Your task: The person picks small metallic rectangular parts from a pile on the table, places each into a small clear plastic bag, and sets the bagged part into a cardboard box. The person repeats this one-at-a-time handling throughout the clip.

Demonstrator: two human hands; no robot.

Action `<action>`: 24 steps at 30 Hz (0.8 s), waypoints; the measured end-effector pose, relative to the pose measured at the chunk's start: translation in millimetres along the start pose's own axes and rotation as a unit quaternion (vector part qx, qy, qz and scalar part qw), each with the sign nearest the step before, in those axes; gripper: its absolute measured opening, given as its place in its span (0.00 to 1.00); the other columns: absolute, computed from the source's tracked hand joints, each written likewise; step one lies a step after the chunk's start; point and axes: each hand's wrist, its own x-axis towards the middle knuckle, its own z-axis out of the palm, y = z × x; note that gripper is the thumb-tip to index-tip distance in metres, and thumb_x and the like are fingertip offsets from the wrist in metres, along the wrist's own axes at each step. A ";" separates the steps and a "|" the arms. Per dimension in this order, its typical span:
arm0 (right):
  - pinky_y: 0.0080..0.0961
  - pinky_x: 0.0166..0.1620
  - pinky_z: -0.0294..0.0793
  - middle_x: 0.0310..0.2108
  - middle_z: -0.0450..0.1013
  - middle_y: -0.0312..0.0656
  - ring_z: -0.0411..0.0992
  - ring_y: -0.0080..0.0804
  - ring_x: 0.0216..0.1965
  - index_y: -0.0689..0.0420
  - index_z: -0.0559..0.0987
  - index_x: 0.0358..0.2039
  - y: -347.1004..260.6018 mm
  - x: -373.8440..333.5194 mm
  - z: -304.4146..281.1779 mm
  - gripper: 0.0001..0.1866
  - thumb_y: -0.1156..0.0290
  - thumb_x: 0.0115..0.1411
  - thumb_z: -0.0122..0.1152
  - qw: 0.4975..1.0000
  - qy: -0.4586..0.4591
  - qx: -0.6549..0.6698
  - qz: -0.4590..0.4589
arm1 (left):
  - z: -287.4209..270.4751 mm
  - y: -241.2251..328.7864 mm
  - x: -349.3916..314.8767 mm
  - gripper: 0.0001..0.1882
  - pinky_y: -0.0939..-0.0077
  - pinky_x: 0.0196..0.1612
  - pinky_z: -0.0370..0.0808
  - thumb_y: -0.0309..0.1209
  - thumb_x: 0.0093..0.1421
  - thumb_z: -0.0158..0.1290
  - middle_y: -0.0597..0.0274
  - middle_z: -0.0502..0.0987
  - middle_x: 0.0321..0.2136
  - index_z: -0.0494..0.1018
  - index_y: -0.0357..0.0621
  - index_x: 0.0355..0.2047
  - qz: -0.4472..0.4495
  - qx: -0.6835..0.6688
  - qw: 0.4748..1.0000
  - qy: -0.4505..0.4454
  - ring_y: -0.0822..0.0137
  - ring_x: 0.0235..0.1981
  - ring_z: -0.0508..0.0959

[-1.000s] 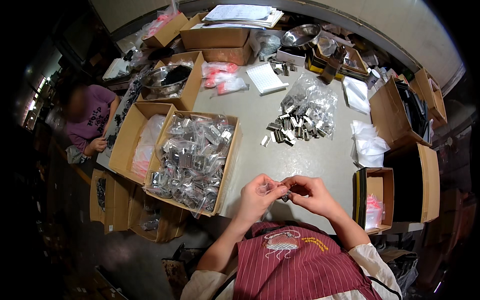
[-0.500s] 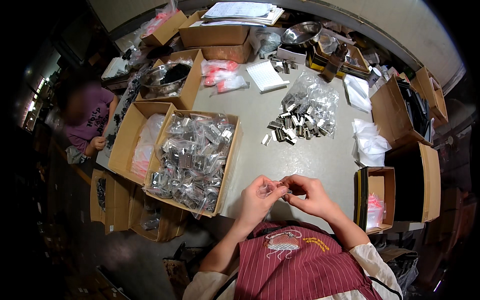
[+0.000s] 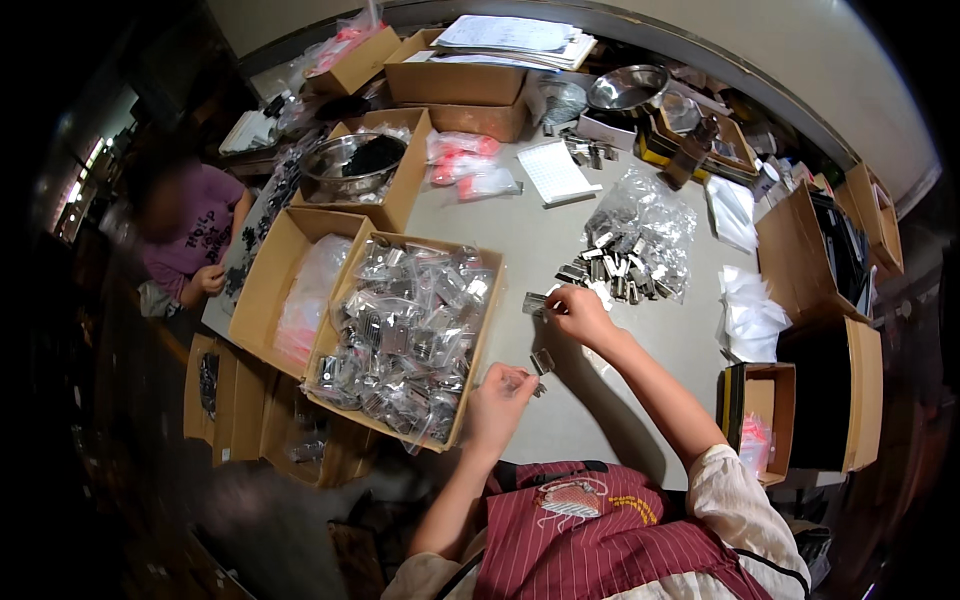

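Observation:
My left hand (image 3: 498,408) is closed on a small clear plastic bag (image 3: 515,378) near the table's front edge. Right beside its fingertips is a small shiny metal piece (image 3: 542,361); whether the hand touches it I cannot tell. My right hand (image 3: 582,316) reaches farther out over the table, fingers pinched on another flat metal piece (image 3: 535,303). Just beyond that hand, a heap of loose metal pieces (image 3: 625,268) spills from a large clear bag (image 3: 662,222). To the left, a cardboard box (image 3: 468,395) is full of bagged metal pieces (image 3: 400,330).
Left of that box stands another with clear bags (image 3: 312,290). A steel bowl (image 3: 350,168) sits in a box behind. White sheets (image 3: 750,315) and a small box of red-edged bags (image 3: 757,445) lie right. At far left sits another person (image 3: 195,235).
My hands were together at the plastic bag and are now apart. The right has moved forward to the heap's near edge; the left stays near with the bag. The whole view has shifted slightly.

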 end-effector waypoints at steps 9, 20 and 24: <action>0.46 0.41 0.77 0.33 0.77 0.56 0.77 0.55 0.38 0.61 0.80 0.31 -27.5 -16.6 6.1 0.13 0.63 0.55 0.58 0.983 -0.132 -0.126 0.025 | -1.5 -24.2 -7.5 0.14 0.72 0.35 0.78 0.32 0.57 0.67 0.57 0.82 0.31 0.74 0.39 0.38 0.100 0.117 0.987 0.047 0.64 0.30 0.83; 0.38 0.35 0.75 0.34 0.74 0.44 0.75 0.46 0.35 0.57 0.77 0.35 -44.1 -87.8 -40.3 0.10 0.77 0.50 0.63 0.992 -0.050 -0.009 -0.111 | -3.6 -8.8 -5.5 0.14 0.75 0.39 0.79 0.25 0.55 0.67 0.56 0.82 0.36 0.73 0.40 0.38 0.226 0.098 0.969 0.034 0.65 0.37 0.83; 0.35 0.38 0.77 0.41 0.77 0.42 0.77 0.45 0.39 0.56 0.80 0.39 -59.6 -94.0 -66.3 0.17 0.83 0.47 0.62 0.968 -0.026 0.030 -0.249 | -2.8 13.8 -3.6 0.11 0.73 0.50 0.77 0.21 0.59 0.62 0.43 0.80 0.47 0.69 0.39 0.35 0.083 -0.208 0.972 -0.065 0.63 0.48 0.80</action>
